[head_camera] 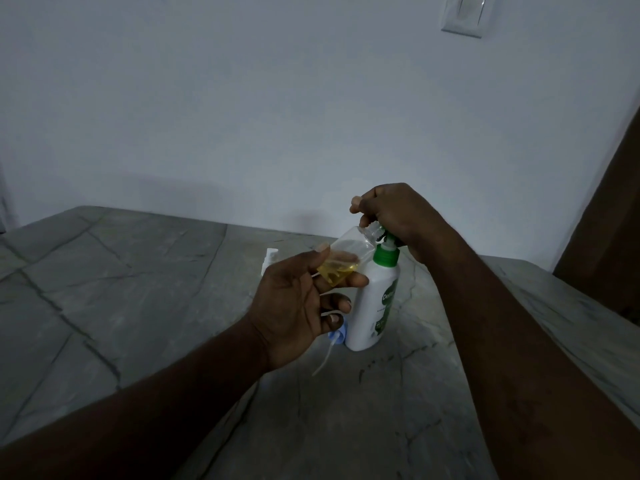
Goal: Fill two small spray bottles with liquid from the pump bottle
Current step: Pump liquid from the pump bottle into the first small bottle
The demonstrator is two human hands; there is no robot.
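Observation:
A white pump bottle [375,303] with a green collar stands upright on the grey stone table [138,271]. My right hand [394,216] is closed over its pump head, which is mostly hidden. My left hand [298,306] holds a small clear spray bottle [346,258], tilted with its open neck up against the pump spout; yellow liquid sits in its lower part. A second small white spray bottle [269,260] stands behind my left hand, mostly hidden. A pale blue sprayer cap with its dip tube [334,341] lies on the table beside the pump bottle's base.
A white wall rises behind the table, with a light switch plate [465,15] at upper right. A brown wooden panel [606,237] stands at the right edge. The table's far edge runs just behind the bottles.

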